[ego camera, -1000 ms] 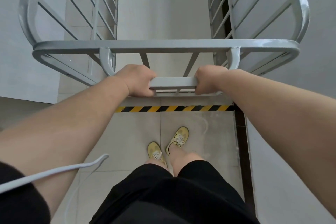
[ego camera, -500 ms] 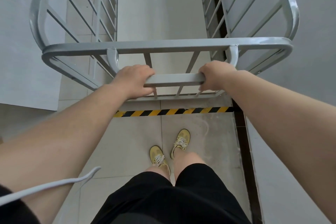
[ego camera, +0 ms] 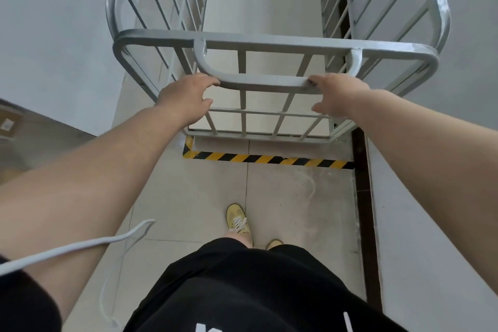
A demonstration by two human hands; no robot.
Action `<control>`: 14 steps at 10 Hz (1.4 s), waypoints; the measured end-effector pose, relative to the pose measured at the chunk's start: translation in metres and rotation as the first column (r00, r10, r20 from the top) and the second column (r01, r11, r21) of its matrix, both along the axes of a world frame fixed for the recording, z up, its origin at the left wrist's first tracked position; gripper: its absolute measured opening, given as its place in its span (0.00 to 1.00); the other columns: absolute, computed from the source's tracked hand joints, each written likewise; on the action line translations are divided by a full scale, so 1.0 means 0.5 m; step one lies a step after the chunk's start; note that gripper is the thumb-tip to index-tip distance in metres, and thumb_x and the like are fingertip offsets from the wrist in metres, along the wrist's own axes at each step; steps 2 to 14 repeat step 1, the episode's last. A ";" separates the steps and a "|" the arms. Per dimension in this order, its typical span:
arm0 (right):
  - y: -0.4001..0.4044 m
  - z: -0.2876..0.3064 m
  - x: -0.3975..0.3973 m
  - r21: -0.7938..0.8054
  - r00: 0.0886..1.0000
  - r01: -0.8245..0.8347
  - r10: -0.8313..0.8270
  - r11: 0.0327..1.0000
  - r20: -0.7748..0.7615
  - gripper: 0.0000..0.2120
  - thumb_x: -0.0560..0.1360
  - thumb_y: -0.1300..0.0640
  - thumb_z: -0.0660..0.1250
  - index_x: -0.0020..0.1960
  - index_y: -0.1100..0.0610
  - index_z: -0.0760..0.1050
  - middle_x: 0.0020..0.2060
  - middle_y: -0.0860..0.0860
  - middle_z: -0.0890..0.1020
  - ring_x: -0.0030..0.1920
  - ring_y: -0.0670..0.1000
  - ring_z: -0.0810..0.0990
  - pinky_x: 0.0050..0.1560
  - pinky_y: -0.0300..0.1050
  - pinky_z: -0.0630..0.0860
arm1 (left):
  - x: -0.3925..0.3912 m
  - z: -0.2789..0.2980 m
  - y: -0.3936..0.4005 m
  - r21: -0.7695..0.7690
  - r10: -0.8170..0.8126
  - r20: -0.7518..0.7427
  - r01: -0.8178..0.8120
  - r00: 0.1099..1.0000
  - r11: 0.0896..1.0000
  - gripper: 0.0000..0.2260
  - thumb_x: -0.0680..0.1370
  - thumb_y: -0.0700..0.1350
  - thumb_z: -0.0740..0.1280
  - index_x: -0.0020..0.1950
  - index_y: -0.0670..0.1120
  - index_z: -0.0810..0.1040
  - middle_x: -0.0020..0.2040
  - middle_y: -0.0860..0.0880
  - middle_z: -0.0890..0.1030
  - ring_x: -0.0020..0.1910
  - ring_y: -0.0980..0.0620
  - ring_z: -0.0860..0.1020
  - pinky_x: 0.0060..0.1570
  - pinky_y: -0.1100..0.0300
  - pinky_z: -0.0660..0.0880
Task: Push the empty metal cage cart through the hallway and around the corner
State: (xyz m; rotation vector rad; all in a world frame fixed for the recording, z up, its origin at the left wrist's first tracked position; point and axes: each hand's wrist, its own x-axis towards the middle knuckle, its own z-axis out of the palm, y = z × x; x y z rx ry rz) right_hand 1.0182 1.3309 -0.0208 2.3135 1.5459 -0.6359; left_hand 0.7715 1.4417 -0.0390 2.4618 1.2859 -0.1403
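The grey metal cage cart (ego camera: 269,42) stands in front of me, barred on its sides, with a bare pale floor panel (ego camera: 261,8) and nothing inside. A curved push handle (ego camera: 264,83) hangs from its near top rail. My left hand (ego camera: 186,100) rests on the handle's left end, fingers over the bar and thumb spread below. My right hand (ego camera: 339,97) holds the right end the same way. Both arms are stretched out and the grip looks loose.
A yellow-black hazard stripe (ego camera: 266,159) crosses the tiled floor just behind the cart. Grey walls stand close on the left (ego camera: 54,35) and right (ego camera: 431,197), with a dark strip (ego camera: 362,183) along the right one. A white cable (ego camera: 80,248) hangs by my left arm. A side opening lies at lower left.
The cart has rolled forward, away from me and past the hazard stripe. My arms have straightened, my fingers have loosened on the handle, and I have stepped forward.
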 end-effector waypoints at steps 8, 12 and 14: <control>-0.031 0.010 -0.012 0.053 0.997 0.045 -0.042 0.998 -0.058 0.31 0.77 0.55 0.65 0.76 0.50 0.56 0.66 0.56 0.74 0.61 0.59 0.75 0.56 0.54 0.77 | -0.017 0.008 -0.033 -0.008 0.087 0.045 -0.087 0.995 0.996 0.19 0.79 0.45 0.62 0.71 0.51 0.68 0.71 0.50 0.70 0.67 0.46 0.71 0.60 0.47 0.72; -0.031 0.010 -0.012 0.053 0.997 0.045 -0.042 0.998 -0.058 0.31 0.77 0.55 0.65 0.76 0.50 0.56 0.66 0.56 0.74 0.61 0.59 0.75 0.56 0.54 0.77 | -0.017 0.008 -0.033 -0.008 0.087 0.045 -0.087 0.995 0.996 0.19 0.79 0.45 0.62 0.71 0.51 0.68 0.71 0.50 0.70 0.67 0.46 0.71 0.60 0.47 0.72; -0.031 0.010 -0.012 0.053 0.997 0.045 -0.042 0.998 -0.058 0.31 0.77 0.55 0.65 0.76 0.50 0.56 0.66 0.56 0.74 0.61 0.59 0.75 0.56 0.54 0.77 | -0.017 0.008 -0.033 -0.008 0.087 0.045 -0.087 0.995 0.996 0.19 0.79 0.45 0.62 0.71 0.51 0.68 0.71 0.50 0.70 0.67 0.46 0.71 0.60 0.47 0.72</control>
